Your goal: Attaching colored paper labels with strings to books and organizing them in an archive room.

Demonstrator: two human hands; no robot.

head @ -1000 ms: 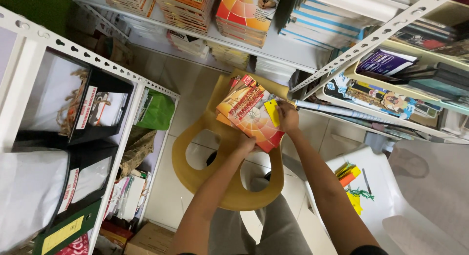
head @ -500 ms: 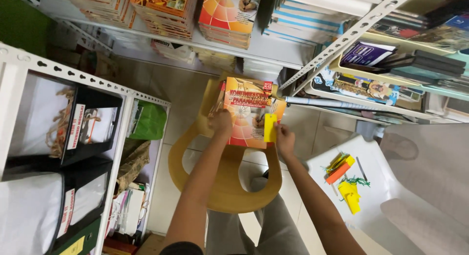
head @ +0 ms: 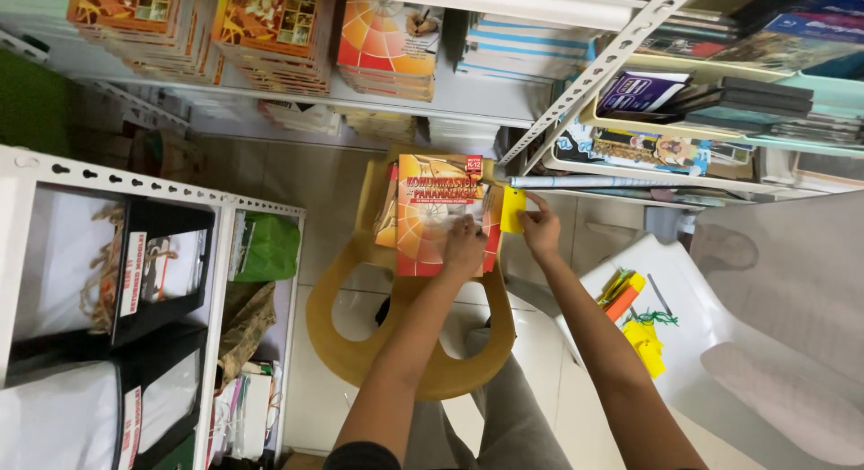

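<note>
My left hand (head: 464, 245) lay spread flat on the orange book (head: 439, 213) atop the yellow chair (head: 409, 362); my right hand (head: 540, 229) pinched a yellow slip (head: 512, 209) at its right edge, apparently tagging; seating it needs steadiness

Red-orange softcover book (head: 438, 213) lies flat, cover up, on yellow chair w/ a yellow slip (head: 512, 209) at its right edge.
</note>
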